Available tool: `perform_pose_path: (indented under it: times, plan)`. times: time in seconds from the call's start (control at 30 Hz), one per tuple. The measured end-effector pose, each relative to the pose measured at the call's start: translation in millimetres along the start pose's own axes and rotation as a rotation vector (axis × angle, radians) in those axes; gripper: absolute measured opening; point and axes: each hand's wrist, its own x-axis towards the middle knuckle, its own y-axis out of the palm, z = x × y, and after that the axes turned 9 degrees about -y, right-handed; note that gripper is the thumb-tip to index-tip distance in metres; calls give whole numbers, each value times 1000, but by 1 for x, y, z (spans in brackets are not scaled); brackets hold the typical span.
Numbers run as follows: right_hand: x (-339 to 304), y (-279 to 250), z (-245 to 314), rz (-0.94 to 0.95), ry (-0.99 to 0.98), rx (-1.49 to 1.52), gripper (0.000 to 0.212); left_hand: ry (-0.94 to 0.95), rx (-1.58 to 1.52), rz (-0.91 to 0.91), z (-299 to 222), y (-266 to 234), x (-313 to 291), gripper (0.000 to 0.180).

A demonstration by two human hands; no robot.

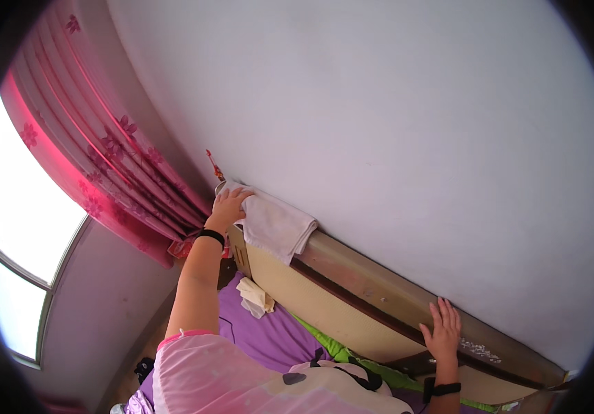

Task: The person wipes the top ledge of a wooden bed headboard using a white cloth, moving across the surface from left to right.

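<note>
My left hand (228, 209) lies on a pale pinkish-white towel (276, 224) with its fingers stretched out, at the far left end of a bed headboard (352, 265). Draped over the headboard's brown top ledge, the towel hangs partly down the cream front. My right hand (443, 330) is farther right along the same ledge, fingers spread and holding nothing. Dark bands circle both wrists. Near the right hand, small white marks or bits (480, 350) show on the ledge.
A white wall (393, 124) rises behind the headboard. Pink floral curtains (97, 131) hang beside a bright window (21, 200) at left. Below are purple bedding (269, 338), a crumpled pale-yellow cloth (255, 298) and green fabric (318, 336). A small red ornament (214, 165) stands by the corner.
</note>
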Motion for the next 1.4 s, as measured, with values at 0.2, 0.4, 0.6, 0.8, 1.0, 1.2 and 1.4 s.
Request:
perform_pose_path:
  times: [0.2, 0.4, 0.6, 0.8, 1.0, 1.2, 1.4]
  plan:
    - [-3, -9, 2, 32, 27, 27, 56, 74, -46, 15, -17, 4, -11, 79]
    - [7, -18, 3, 34, 31, 129, 61, 381, -134, -233, -115, 14, -66, 76]
    - [23, -9, 41, -74, -112, 196, 68, 636, -207, -354, -260, 16, -142, 73]
    - [3, 4, 22, -114, -26, -58, 74, 661, -313, -329, -368, 10, -197, 62]
    - [-53, -28, -14, -105, 75, -273, 70, 768, -385, -420, -415, 14, -215, 74]
    - [-64, -32, -29, -39, 132, -182, 66, 769, -458, -381, -403, 16, -206, 81]
    - [-60, -38, -15, -96, -128, -52, 42, 387, -233, -402, -289, 36, -168, 80]
